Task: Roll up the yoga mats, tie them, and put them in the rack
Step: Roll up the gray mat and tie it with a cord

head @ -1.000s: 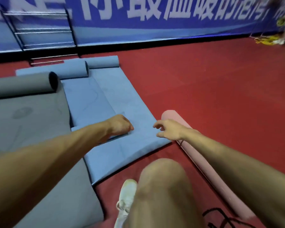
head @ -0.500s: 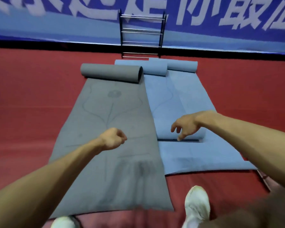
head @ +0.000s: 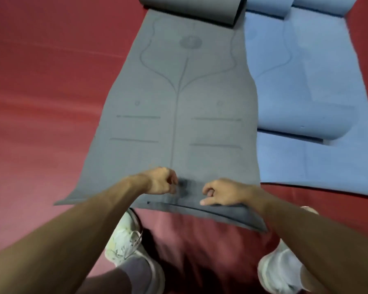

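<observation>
Red, smooth flooring (head: 40,102) lies under a matte grey yoga mat (head: 179,124) printed with faint alignment lines, its far end rolled into a tube. Soft blue mats (head: 306,81) overlap just to its right. At the grey mat's near edge, raised off the floor on the right, the left hand (head: 162,181) and right hand (head: 223,193) sit close together with fingers curled. Blur hides whether either grips it.

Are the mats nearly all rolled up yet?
Not nearly. Nothing looks finished: no mat in view is fully rolled or tied. The grey mat lies mostly flat, with only its far end curled. The left hand and right hand are at its near edge, which lifts a little under the right one. The blue mats beside it are partly rolled. Rolling, tying and racking are all left.
</observation>
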Available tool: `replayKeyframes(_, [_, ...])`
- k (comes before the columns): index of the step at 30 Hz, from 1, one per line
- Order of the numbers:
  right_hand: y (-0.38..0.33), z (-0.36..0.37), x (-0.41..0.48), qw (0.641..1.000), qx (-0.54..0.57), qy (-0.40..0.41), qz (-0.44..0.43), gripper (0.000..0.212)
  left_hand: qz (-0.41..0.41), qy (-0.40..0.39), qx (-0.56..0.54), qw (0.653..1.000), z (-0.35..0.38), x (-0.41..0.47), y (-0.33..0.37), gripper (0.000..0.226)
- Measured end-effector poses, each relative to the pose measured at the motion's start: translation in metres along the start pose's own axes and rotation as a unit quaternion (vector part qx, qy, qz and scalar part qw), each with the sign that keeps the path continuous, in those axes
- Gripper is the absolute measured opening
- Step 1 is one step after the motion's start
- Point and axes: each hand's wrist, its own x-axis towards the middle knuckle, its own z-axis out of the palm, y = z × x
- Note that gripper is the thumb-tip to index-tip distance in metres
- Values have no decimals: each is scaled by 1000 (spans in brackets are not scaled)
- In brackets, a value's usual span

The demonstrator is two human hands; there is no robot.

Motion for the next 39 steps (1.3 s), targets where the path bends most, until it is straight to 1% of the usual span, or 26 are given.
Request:
replayKeyframes(2, [-1, 23, 11, 998, 58, -19, -8, 54, 21, -46, 55, 997, 15, 3, -15, 43])
replayKeyframes(4, [-2, 39, 17, 996, 79, -32, -18, 55, 27, -64, 96, 993, 27, 4, -29, 50])
replayKeyframes(5, [-3, 45, 19, 996, 75, -39, -24, 56, 22, -64, 111, 992, 32, 4, -36, 51])
replayKeyframes(7, [-5, 53, 18, 997, 47, -43, -41, 58, 6, -41, 138, 990, 37, 4, -45, 41])
replayKeyframes(8, [-4, 55, 17, 998, 33, -33, -47, 51, 1, -25, 148, 989, 40, 4, -47, 34])
replayKeyframes(9, [-2, 55, 16, 998, 26, -14, -50, 36, -4, -9, 158, 987, 42, 4, -48, 29])
replayKeyframes(10, [-2, 53, 13, 998, 19, 10, -55, 16, -4, 8, 171, 985, 43, 3, -47, 27])
replayKeyframes(11, [-1, 49, 11, 998, 16, 33, -54, 7, -3, 28, 183, 983, 45, 3, -45, 26])
replayKeyframes(12, [-1, 44, 9, 997, 16, 50, -49, 8, -1, 52, 189, 981, 45, 2, -43, 26])
replayKeyframes(13, [-3, 37, 6, 997, 8, 60, -42, 6, 0, 80, 186, 979, 45, 0, -41, 24])
replayKeyframes(15, [-7, 22, 0, 996, -20, 88, -19, 19, -2, 142, 157, 977, 42, -5, -35, 20])
replayKeyframes(17, [-9, 7, -8, 992, -33, 121, -5, 26, -5, 191, 131, 973, 36, -10, -25, 22])
replayKeyframes(21, [-13, -17, -30, 979, -113, 170, -11, 15, -20, 234, 91, 968, 26, -20, -6, 26])
replayKeyframes(24, [-15, -37, -50, 954, -187, 233, -25, 11, -12, 270, 60, 961, 21, -26, 9, 24])
replayKeyframes(27, [-9, -62, -75, 917, -255, 303, -33, 16, 9, 313, 16, 950, 15, -32, 38, 24])
replayKeyframes(29, [0, -76, -95, 898, -280, 339, -27, 15, 24, 347, 8, 938, 10, -34, 62, 27])
replayKeyframes(31, [13, -84, -113, 887, -291, 358, -4, 17, 42, 375, 3, 926, 2, -30, 84, 30])
replayKeyframes(33, [31, -86, -123, 889, -287, 357, 21, 18, 60, 354, -8, 933, -4, -21, 100, 31])
replayKeyframes(35, [47, -81, -126, 906, -270, 322, 44, 14, 75, 291, -11, 954, -3, -9, 109, 34])
replayKeyframes(36, [54, -76, -125, 918, -258, 296, 53, 16, 76, 260, -7, 963, 1, -2, 111, 35])
replayKeyframes(39, [69, -54, -105, 943, -210, 251, 52, 19, 42, 218, -20, 975, 20, 19, 102, 34])
